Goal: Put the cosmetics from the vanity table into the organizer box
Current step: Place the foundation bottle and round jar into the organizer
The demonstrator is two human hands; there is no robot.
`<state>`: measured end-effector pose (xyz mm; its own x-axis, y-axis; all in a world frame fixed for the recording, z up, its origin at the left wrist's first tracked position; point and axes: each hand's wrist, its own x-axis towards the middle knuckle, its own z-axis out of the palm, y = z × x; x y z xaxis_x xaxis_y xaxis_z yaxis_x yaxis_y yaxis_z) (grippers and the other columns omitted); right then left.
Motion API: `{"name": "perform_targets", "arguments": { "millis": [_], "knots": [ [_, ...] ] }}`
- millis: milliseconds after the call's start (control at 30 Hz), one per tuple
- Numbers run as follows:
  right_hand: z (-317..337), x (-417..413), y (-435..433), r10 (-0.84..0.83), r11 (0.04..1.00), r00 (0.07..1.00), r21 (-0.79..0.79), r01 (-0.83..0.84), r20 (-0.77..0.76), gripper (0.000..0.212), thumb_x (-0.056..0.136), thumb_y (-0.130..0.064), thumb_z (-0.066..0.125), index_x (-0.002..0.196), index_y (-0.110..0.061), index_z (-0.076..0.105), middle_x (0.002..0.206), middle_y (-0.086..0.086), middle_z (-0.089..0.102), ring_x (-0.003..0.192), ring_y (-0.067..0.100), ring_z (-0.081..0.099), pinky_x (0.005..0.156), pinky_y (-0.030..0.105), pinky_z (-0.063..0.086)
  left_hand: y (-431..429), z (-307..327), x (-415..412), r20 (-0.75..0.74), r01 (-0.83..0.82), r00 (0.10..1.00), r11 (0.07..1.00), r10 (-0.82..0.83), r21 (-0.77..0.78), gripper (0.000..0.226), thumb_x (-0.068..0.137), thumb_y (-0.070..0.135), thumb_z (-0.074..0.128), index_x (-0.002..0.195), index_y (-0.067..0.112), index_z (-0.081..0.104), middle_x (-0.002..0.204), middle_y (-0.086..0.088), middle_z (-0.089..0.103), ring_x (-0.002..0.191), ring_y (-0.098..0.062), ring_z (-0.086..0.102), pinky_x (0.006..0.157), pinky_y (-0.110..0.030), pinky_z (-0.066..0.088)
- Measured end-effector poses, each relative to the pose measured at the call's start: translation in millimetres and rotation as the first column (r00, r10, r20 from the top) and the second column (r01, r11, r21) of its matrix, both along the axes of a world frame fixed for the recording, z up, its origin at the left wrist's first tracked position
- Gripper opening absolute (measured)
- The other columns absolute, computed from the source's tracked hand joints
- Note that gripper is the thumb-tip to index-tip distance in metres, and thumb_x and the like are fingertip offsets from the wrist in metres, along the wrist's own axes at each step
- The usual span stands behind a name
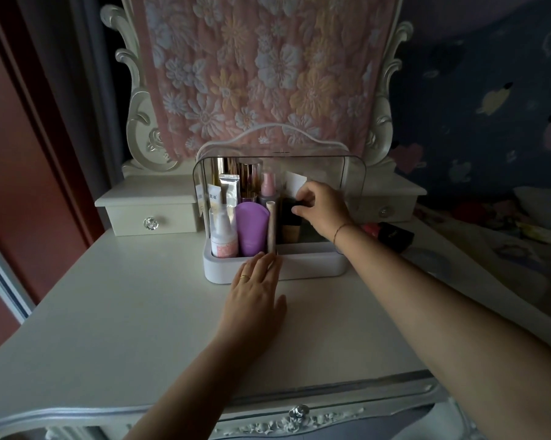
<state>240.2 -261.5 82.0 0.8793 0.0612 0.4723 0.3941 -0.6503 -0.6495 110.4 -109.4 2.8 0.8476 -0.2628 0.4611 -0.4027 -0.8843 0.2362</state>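
The white organizer box (309, 266) with a clear raised lid stands at the back of the vanity table (125, 312). Its left half holds a purple tube (252, 230), a small white bottle (223, 236), a silver tube (229, 188), a pink-capped bottle (268, 185) and gold tubes. My right hand (321, 211) reaches into the right half, fingers pinched on the black cap of a dark foundation bottle (290, 223) standing there. My left hand (255, 296) lies flat on the table, fingertips touching the box's front rim.
A black lipstick case (394, 236) and a red item lie on the table right of the box. Small drawers (150, 214) flank the box. A flowered cloth (261, 74) covers the mirror behind. A bed lies to the right.
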Motion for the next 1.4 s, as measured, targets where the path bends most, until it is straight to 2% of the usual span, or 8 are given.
{"name": "perform_targets", "arguments": {
  "millis": [300,500,567,633,767,900,1033,1400],
  "knots": [
    [-5,-17,15,-0.025,0.994,0.999,0.105,0.028,-0.033,0.026,0.081,-0.013,0.069,0.103,-0.01,0.057,0.089,0.001,0.059,0.083,0.018,0.059,0.079,0.033,0.05,11,6,5,0.024,-0.021,0.999,1.0,0.021,-0.011,0.066,0.088,0.033,0.049,0.145,0.019,0.019,0.154,0.001,0.021,0.142,-0.014,0.011,0.115,-0.024,0.002],
    [-25,-75,-13,0.026,0.975,0.987,0.213,-0.061,0.161,0.005,0.082,-0.011,0.068,0.086,-0.01,0.066,0.078,-0.004,0.065,0.072,-0.002,0.058,0.069,0.008,0.045,23,10,7,0.029,-0.033,0.999,0.999,0.033,-0.001,0.066,0.086,0.031,0.052,0.144,0.017,0.024,0.153,-0.002,0.024,0.142,-0.016,0.015,0.115,-0.026,0.006],
    [-34,-92,-42,-0.054,0.983,0.975,0.183,0.013,0.217,0.005,0.079,-0.014,0.07,0.081,-0.014,0.066,0.075,-0.008,0.063,0.071,-0.002,0.058,0.068,0.007,0.043,22,10,7,0.026,-0.03,0.999,1.0,0.031,-0.008,0.066,0.086,0.031,0.054,0.144,0.016,0.026,0.152,-0.003,0.026,0.142,-0.018,0.017,0.115,-0.029,0.009],
    [-41,-92,-74,-0.224,0.975,0.943,0.063,0.215,0.247,0.015,0.073,-0.02,0.076,0.082,-0.016,0.065,0.086,-0.002,0.064,0.084,0.012,0.058,0.074,0.021,0.045,22,12,8,0.034,-0.023,0.999,1.0,0.023,-0.008,0.065,0.085,0.028,0.056,0.142,0.014,0.029,0.151,-0.006,0.03,0.141,-0.02,0.02,0.115,-0.032,0.013],
    [-50,-73,-130,-0.49,0.848,0.87,-0.256,0.464,-0.05,0.065,0.066,-0.044,0.077,0.121,-0.021,0.052,0.132,0.007,0.047,0.122,0.032,0.041,0.096,0.041,0.036,21,15,12,0.04,-0.013,0.999,1.0,0.013,0.0,0.065,0.084,0.025,0.058,0.141,0.011,0.031,0.149,-0.008,0.033,0.14,-0.023,0.023,0.114,-0.034,0.016],
    [-61,-69,-166,-0.508,0.853,0.819,-0.281,0.439,-0.264,0.084,0.068,-0.059,0.069,0.137,-0.024,0.039,0.139,0.009,0.045,0.125,0.032,0.045,0.101,0.045,0.04,10,9,10,0.012,0.002,1.0,1.0,-0.002,-0.005,0.065,0.085,0.026,0.056,0.142,0.012,0.029,0.151,-0.007,0.03,0.141,-0.022,0.021,0.115,-0.032,0.014],
    [-61,-80,-183,-0.568,0.816,0.778,-0.31,0.488,-0.269,0.083,0.068,-0.061,0.065,0.139,-0.028,0.036,0.137,0.007,0.048,0.123,0.034,0.045,0.099,0.046,0.042,-7,2,4,-0.018,0.022,1.0,1.0,-0.023,-0.014,0.065,0.086,0.027,0.054,0.143,0.014,0.026,0.152,-0.005,0.027,0.141,-0.021,0.019,0.116,-0.032,0.014],
    [-44,-126,-109,-0.29,0.933,0.95,0.189,0.307,-0.112,0.072,0.065,-0.031,0.079,0.128,-0.023,0.044,0.12,-0.003,0.032,0.117,0.018,0.042,0.087,0.022,0.038,-8,2,-7,-0.025,0.006,1.0,1.0,-0.006,0.003,0.067,0.088,0.03,0.052,0.145,0.017,0.02,0.154,-0.002,0.022,0.142,-0.018,0.014,0.116,-0.03,0.01]
  ]
}}
